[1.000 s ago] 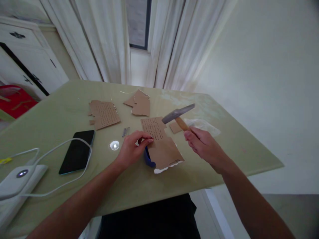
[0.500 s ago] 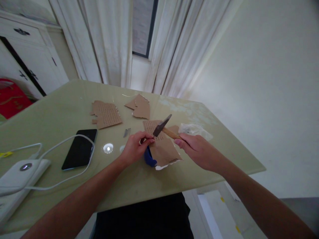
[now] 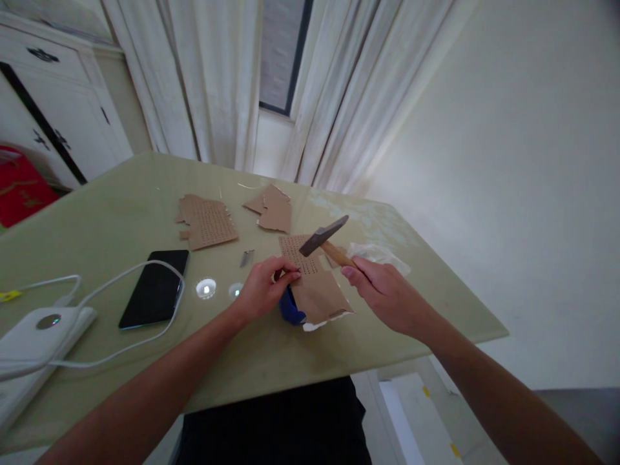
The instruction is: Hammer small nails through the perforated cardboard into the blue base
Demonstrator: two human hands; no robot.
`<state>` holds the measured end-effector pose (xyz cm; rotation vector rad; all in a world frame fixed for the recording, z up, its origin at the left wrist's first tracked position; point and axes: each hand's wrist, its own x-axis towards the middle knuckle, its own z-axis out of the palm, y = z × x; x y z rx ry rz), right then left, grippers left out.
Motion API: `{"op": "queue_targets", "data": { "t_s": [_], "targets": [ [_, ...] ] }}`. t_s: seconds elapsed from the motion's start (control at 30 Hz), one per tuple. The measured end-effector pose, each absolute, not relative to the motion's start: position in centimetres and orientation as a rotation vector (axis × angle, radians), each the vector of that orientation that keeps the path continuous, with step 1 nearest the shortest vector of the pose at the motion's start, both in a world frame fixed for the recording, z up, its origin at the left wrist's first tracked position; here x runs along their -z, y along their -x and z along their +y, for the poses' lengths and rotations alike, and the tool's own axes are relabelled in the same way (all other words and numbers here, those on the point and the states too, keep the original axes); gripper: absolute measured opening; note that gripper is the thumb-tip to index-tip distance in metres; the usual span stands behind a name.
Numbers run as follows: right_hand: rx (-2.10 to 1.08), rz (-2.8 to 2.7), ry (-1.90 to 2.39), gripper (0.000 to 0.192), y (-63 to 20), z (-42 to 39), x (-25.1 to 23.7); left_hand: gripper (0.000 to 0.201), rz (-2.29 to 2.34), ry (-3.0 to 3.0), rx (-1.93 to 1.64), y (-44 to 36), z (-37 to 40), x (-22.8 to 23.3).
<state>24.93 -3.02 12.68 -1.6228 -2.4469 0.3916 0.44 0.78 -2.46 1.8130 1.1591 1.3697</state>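
Observation:
My right hand (image 3: 380,284) is wrapped round the wooden handle of a hammer (image 3: 338,253). The metal head is raised just above the perforated end of a piece of cardboard (image 3: 322,297). Rows of small holes run across that end, and its near edge is torn white. At the cardboard's left side my left hand (image 3: 267,284) pinches a nail (image 3: 299,270), mostly hidden by the fingertips, against the surface. A blue ring-shaped object (image 3: 291,310) sits under the cardboard, partly covered. Several loose nails (image 3: 247,258) lie on the table beyond my left hand.
On the glossy table (image 3: 232,371), another perforated cardboard piece (image 3: 208,223) and torn scraps (image 3: 274,210) lie farther back. A clear plastic bag (image 3: 382,257) rests behind my right hand. At left are a phone (image 3: 155,290), a white cable (image 3: 111,281) and a white power strip (image 3: 39,342).
The hammer head has lifted off the nail, tilting up and to the right in my right hand. My left hand keeps its pinch at the same spot on the cardboard.

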Motion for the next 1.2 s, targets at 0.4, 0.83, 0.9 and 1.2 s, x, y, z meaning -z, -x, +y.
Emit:
{"op": "queue_targets", "data": {
  "t_s": [0.4,0.83,0.9,1.2],
  "targets": [
    [-0.410,-2.405,1.581,0.043,-25.0,-3.2,-12.6,0.013,1.129,-1.793,-1.388,-0.2,0.5,2.1],
    [-0.377,-2.513,1.645,0.041,-24.6,-3.4,-12.2,0.011,1.127,-1.872,-1.348,-0.1,0.4,1.6],
    [-0.422,-2.562,1.663,0.038,-24.4,-3.4,-11.8,0.013,1.123,-1.869,-1.328,-0.1,0.4,1.5],
    [-0.380,-2.436,1.619,0.042,-25.3,-3.3,-13.6,0.030,1.154,-1.940,-1.299,0.1,0.2,1.6]
  ]
}}
